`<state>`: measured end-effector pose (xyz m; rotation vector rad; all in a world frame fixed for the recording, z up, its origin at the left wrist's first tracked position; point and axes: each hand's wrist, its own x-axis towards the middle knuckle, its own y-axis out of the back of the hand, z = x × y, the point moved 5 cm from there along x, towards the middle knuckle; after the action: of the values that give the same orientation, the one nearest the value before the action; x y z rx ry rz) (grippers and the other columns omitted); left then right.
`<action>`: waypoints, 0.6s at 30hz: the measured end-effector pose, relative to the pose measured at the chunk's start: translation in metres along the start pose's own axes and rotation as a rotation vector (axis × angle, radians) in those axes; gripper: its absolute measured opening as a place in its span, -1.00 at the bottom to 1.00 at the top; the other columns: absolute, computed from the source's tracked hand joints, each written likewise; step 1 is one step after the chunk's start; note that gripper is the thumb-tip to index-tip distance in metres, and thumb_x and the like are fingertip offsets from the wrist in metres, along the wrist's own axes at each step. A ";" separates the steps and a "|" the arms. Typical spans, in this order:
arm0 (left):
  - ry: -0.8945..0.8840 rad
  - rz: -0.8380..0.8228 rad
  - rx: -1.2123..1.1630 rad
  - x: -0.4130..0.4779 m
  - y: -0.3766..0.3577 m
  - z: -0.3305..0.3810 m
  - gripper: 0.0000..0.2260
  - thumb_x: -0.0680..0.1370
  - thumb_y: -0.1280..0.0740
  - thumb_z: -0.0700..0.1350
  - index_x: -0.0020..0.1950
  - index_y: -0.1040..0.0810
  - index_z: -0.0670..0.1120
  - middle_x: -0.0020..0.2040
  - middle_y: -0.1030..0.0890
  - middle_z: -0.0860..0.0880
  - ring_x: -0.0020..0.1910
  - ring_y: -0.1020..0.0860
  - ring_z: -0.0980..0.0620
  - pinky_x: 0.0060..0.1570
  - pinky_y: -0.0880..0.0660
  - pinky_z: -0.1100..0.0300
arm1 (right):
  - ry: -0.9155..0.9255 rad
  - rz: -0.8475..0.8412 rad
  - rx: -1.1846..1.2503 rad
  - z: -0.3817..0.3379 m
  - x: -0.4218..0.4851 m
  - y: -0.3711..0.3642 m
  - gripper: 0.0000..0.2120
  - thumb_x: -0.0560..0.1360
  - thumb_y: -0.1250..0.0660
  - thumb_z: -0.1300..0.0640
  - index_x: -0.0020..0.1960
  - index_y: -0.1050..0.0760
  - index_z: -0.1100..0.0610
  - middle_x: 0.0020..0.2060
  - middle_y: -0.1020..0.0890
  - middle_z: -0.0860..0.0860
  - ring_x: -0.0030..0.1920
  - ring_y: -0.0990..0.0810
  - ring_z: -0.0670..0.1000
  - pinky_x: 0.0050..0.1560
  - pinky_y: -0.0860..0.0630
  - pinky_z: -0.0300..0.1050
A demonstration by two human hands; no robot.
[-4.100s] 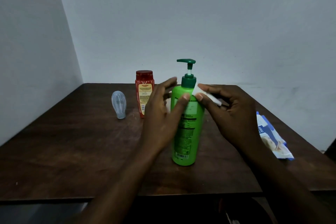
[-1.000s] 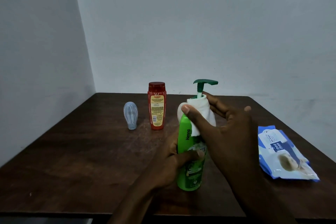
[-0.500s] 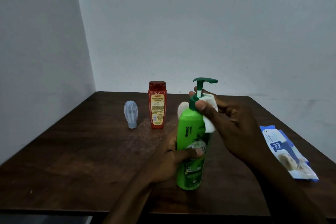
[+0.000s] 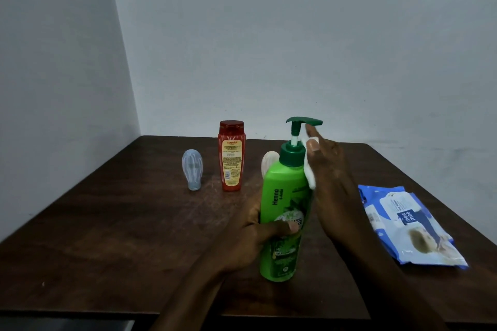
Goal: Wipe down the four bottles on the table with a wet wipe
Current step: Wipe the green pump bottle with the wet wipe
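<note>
Green pump bottle (image 4: 282,196): upright, front middle of the dark wooden surface (image 4: 107,223).
Left grip (image 4: 250,239): wrapped round the bottle's lower body, thumb across its label.
Right grip (image 4: 330,185): holding a white wet wipe (image 4: 308,174) against the bottle's shoulder and collar.
Red bottle (image 4: 231,156): upright behind, just beside a pale blue bottle (image 4: 192,169).
Cream bottle (image 4: 268,164): mostly hidden behind the green one.
Wipes pack (image 4: 408,226): flat, far right.

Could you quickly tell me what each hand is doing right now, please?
Left hand: closed, gripping the green pump bottle around its middle.
Right hand: closed, holding the wet wipe against the bottle's shoulder.
</note>
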<state>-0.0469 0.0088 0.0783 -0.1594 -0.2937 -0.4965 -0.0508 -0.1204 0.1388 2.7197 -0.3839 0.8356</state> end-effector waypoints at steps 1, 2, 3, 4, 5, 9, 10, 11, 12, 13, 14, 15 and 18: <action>-0.004 -0.005 0.000 0.000 0.000 0.000 -0.67 0.48 -0.38 -0.29 0.20 -0.57 -0.03 0.06 -0.72 -0.01 0.05 -0.69 0.01 0.00 -0.61 0.18 | -0.012 0.028 -0.006 0.001 0.000 0.002 -0.63 0.46 -0.08 -0.44 0.24 -0.36 -0.52 0.21 -0.47 -0.29 0.32 -0.44 -0.20 0.41 -0.37 0.12; -0.003 -0.006 0.001 -0.001 0.000 0.000 -0.67 0.48 -0.38 -0.30 0.20 -0.57 -0.04 0.07 -0.72 -0.02 0.05 -0.69 0.01 0.00 -0.61 0.18 | -0.016 0.078 0.026 0.002 -0.001 0.005 -0.57 0.43 -0.15 -0.44 0.28 -0.38 -0.46 0.20 -0.47 -0.24 0.28 -0.47 -0.19 0.38 -0.41 0.10; 0.000 -0.006 0.002 -0.001 0.000 0.000 -0.67 0.48 -0.39 -0.29 0.21 -0.57 -0.03 0.09 -0.72 -0.03 0.06 -0.69 -0.01 0.01 -0.61 0.17 | -0.007 0.137 0.065 0.001 -0.003 0.008 -0.54 0.41 -0.22 -0.41 0.29 -0.42 -0.39 0.16 -0.49 -0.19 0.22 -0.50 -0.16 0.32 -0.46 0.08; 0.002 -0.004 0.002 -0.002 0.000 -0.001 -0.66 0.48 -0.40 -0.28 0.21 -0.58 -0.01 0.10 -0.71 -0.05 0.07 -0.68 -0.02 0.02 -0.61 0.16 | 0.010 0.193 0.086 0.000 -0.006 0.011 -0.54 0.40 -0.28 -0.38 0.27 -0.45 -0.32 0.12 -0.51 -0.16 0.17 -0.52 -0.11 0.27 -0.49 0.06; -0.001 0.000 0.001 -0.002 0.001 -0.002 -0.66 0.48 -0.40 -0.28 0.20 -0.60 0.03 0.11 -0.71 -0.04 0.08 -0.68 -0.02 0.03 -0.61 0.15 | 0.026 0.243 0.085 -0.002 -0.009 0.013 -0.57 0.40 -0.32 -0.35 0.23 -0.47 -0.28 0.09 -0.51 -0.16 0.14 -0.52 -0.08 0.22 -0.51 0.05; -0.011 -0.001 -0.021 -0.002 0.000 -0.001 -0.63 0.49 -0.40 -0.28 0.14 -0.66 0.16 0.09 -0.72 -0.01 0.07 -0.68 -0.01 0.03 -0.61 0.15 | 0.133 0.333 -0.018 -0.009 -0.017 0.019 -0.83 0.49 -0.35 -0.21 0.03 -0.55 -0.19 -0.02 -0.58 -0.17 0.07 -0.56 -0.08 0.13 -0.52 0.03; -0.010 0.000 -0.026 -0.001 0.000 -0.001 -0.63 0.49 -0.40 -0.28 0.14 -0.66 0.16 0.09 -0.72 -0.01 0.07 -0.68 -0.01 0.03 -0.61 0.15 | 0.158 0.308 -0.042 -0.011 -0.018 0.018 -0.86 0.52 -0.32 -0.18 0.00 -0.57 -0.17 -0.05 -0.61 -0.17 0.06 -0.58 -0.08 0.11 -0.52 0.07; -0.010 0.002 -0.031 -0.001 0.000 -0.001 -0.64 0.49 -0.41 -0.28 0.14 -0.66 0.15 0.09 -0.72 -0.02 0.07 -0.68 -0.01 0.02 -0.61 0.15 | 0.167 0.269 -0.060 -0.012 -0.019 0.016 -0.84 0.55 -0.26 -0.16 -0.01 -0.58 -0.16 -0.06 -0.63 -0.17 0.05 -0.60 -0.08 0.10 -0.52 0.12; -0.009 0.003 -0.037 0.000 0.000 -0.001 -0.64 0.49 -0.41 -0.28 0.14 -0.66 0.14 0.10 -0.72 -0.03 0.08 -0.68 -0.02 0.02 -0.61 0.14 | 0.175 0.225 -0.080 -0.013 -0.021 0.014 -0.80 0.58 -0.21 -0.15 0.01 -0.59 -0.17 -0.05 -0.64 -0.17 0.07 -0.60 -0.07 0.13 -0.50 0.18; -0.006 0.002 -0.043 0.000 0.000 -0.002 -0.65 0.48 -0.41 -0.28 0.14 -0.66 0.13 0.10 -0.71 -0.04 0.09 -0.68 -0.03 0.02 -0.61 0.14 | 0.190 0.187 -0.107 -0.014 -0.024 0.011 -0.78 0.58 -0.16 -0.13 0.05 -0.58 -0.20 -0.03 -0.64 -0.20 0.10 -0.59 -0.07 0.19 -0.45 0.23; -0.005 0.003 -0.048 0.000 0.000 -0.002 -0.65 0.48 -0.41 -0.27 0.13 -0.66 0.13 0.11 -0.71 -0.04 0.09 -0.68 -0.04 0.02 -0.61 0.14 | 0.205 0.158 -0.141 -0.015 -0.027 0.010 -0.77 0.58 -0.14 -0.11 0.10 -0.55 -0.25 0.01 -0.63 -0.23 0.14 -0.58 -0.07 0.26 -0.39 0.27; -0.005 0.005 -0.050 -0.001 0.000 -0.002 -0.65 0.48 -0.41 -0.28 0.13 -0.66 0.13 0.10 -0.72 -0.04 0.09 -0.68 -0.05 0.02 -0.61 0.14 | 0.211 0.133 -0.181 -0.015 -0.030 0.010 -0.74 0.58 -0.12 -0.11 0.16 -0.53 -0.27 0.05 -0.62 -0.24 0.18 -0.56 -0.08 0.34 -0.31 0.29; -0.001 0.003 -0.047 -0.002 0.000 -0.003 -0.66 0.47 -0.41 -0.29 0.13 -0.66 0.08 0.07 -0.72 -0.02 0.05 -0.69 -0.01 0.00 -0.61 0.16 | 0.152 0.081 -0.223 -0.008 -0.027 0.015 -0.63 0.59 -0.08 -0.14 0.24 -0.58 -0.15 0.16 -0.63 -0.20 0.27 -0.53 -0.13 0.48 -0.14 0.25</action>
<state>-0.0472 0.0092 0.0750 -0.2056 -0.2833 -0.5003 -0.0809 -0.1273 0.1325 2.4331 -0.5235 0.9522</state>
